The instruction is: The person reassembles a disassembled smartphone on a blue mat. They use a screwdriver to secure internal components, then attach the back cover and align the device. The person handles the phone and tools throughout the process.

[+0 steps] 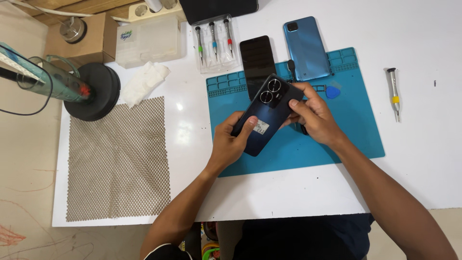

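While both hands' grip clamps dark phone (266,114) | above blue mat (356,130) | mat's right bare

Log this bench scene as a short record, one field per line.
Left hand: left hand grips the lower end of the dark phone, back side up
Right hand: right hand pinches its camera end
Work surface: blue mat on the white table
On mat: black phone, blue phone, blue pick
Tools: screwdriver set; single screwdriver right of mat
Left side: mesh sheet, white cloth
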